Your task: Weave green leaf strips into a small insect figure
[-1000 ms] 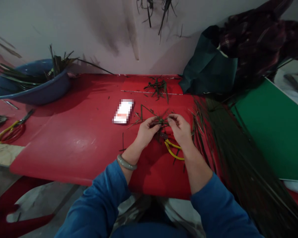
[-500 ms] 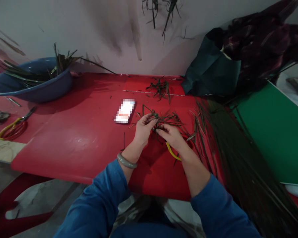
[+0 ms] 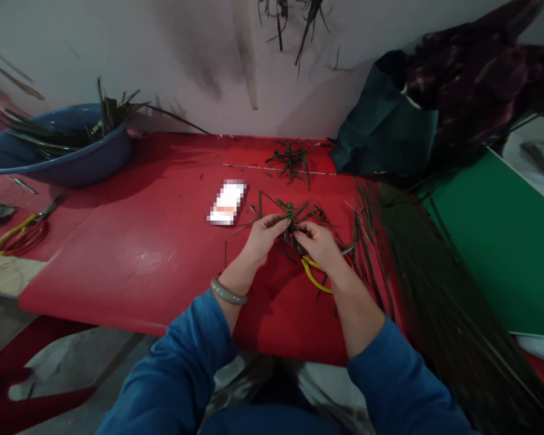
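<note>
Between my fingertips is a small woven leaf figure (image 3: 289,209), dark green, with thin strips sticking out. My left hand (image 3: 263,237), a grey-green bangle (image 3: 228,292) at its wrist, pinches the figure from the left. From the right, my right hand (image 3: 318,243) closes thumb and fingers on its lower part; the fingertips partly hide it. Yellow-handled scissors (image 3: 315,281) lie under my right hand, their blades mostly covered. Loose leaf scraps (image 3: 323,215) are scattered around both hands. Beyond them sits another woven leaf piece (image 3: 291,161).
A phone (image 3: 228,203) lies left of my hands on the red table (image 3: 131,254). At far left are a blue basin (image 3: 95,160) of leaves and a second pair of scissors (image 3: 25,232). Long leaves (image 3: 428,272), a green board (image 3: 494,241) and a dark bag (image 3: 385,127) occupy the right.
Both hands have shifted slightly to the right with the woven leaf figure. More of its top and strips now shows above the fingers, and more of the scissors' handle is uncovered.
</note>
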The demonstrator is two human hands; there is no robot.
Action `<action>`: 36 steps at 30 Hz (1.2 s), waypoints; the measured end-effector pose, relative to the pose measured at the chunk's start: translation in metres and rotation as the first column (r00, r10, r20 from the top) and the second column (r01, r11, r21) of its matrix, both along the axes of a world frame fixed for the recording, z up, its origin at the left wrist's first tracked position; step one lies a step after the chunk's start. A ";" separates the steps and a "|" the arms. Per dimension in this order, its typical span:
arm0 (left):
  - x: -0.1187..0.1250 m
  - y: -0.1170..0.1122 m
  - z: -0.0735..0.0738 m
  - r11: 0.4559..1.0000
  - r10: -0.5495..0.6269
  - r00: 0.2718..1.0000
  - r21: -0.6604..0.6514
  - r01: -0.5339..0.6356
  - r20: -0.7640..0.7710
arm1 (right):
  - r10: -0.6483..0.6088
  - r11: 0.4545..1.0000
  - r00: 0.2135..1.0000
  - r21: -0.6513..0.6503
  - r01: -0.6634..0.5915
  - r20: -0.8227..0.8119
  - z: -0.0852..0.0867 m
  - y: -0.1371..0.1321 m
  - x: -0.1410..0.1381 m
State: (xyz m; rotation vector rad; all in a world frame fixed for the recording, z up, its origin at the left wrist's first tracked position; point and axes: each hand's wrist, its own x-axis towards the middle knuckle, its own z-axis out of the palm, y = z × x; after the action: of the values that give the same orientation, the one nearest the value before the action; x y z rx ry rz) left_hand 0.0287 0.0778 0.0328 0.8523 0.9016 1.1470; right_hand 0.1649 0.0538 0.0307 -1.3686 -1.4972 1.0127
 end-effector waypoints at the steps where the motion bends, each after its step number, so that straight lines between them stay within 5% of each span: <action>1: 0.000 0.000 0.000 1.000 -0.006 1.000 0.000 0.006 0.001 | 0.001 1.000 1.000 -0.002 -0.001 -0.002 0.000 0.000 0.000; 10: -0.002 0.001 0.006 0.996 -0.012 0.995 -0.087 0.021 0.095 | -0.072 0.988 0.946 -0.155 0.023 -0.316 0.006 0.000 -0.004; 21: 0.000 -0.002 0.002 0.995 -0.094 0.995 -0.012 0.094 0.028 | -0.170 0.984 0.885 -0.128 0.126 -0.433 0.003 0.001 -0.002; 36: 0.000 -0.003 -0.002 0.990 -0.133 0.990 0.045 0.135 -0.046 | -0.125 0.985 0.866 -0.163 0.051 -0.485 0.002 0.001 -0.004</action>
State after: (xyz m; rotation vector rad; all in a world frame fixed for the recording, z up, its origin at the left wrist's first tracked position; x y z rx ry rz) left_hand 0.0285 0.0746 0.0309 0.9661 0.8413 1.0402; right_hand 0.1605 0.0553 0.0326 -1.1453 -0.9841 1.3161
